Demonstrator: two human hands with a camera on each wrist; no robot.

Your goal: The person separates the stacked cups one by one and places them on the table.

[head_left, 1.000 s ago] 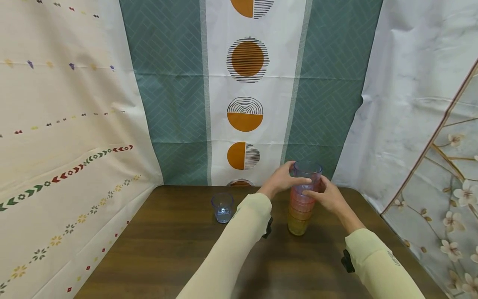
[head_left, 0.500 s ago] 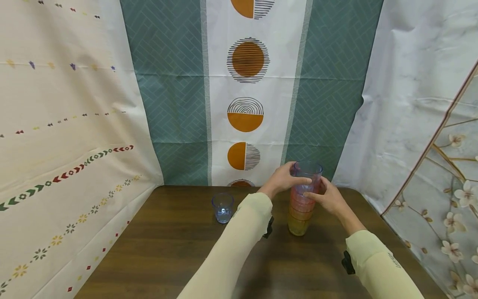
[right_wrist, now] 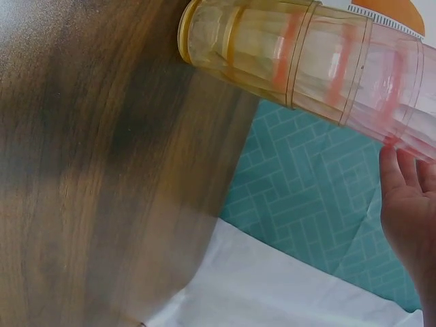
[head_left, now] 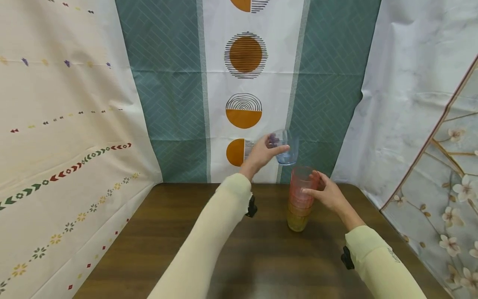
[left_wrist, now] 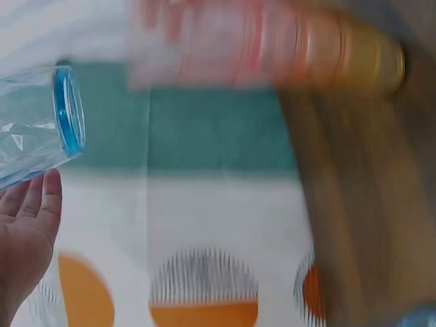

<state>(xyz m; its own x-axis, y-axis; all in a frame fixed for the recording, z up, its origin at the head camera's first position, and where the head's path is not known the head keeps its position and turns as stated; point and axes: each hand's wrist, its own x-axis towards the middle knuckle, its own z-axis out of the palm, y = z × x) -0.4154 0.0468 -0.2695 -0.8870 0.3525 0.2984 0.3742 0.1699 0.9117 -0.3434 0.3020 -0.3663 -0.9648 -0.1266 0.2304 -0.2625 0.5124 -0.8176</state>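
My left hand (head_left: 258, 154) grips a clear blue tumbler (head_left: 288, 153) by its side, up in the air before the curtain. Below it and apart from it, a tall stack of clear tumblers (head_left: 298, 203) stands on the wooden table, yellow at the bottom and pink at the top. The thumb and fingers of my right hand (head_left: 330, 195) hold the upper, pink part of the stack from the right. In the left wrist view the blue tumbler's thick base (left_wrist: 67, 112) shows beside the left fingers. The right wrist view shows the stack (right_wrist: 300, 61) with my right fingertips against it.
The brown wooden table (head_left: 149, 249) ends at a green and white curtain (head_left: 328, 104) behind. Patterned cloths hang on both sides. A bit of blue (left_wrist: 419, 319) shows at the left wrist view's lower corner. My left sleeve (head_left: 209, 232) crosses the table's middle.
My left hand has lifted the blue tumbler out of the stack's top, upward and to the left. My right hand stays at the stack. My left forearm now covers the other blue tumbler's place.
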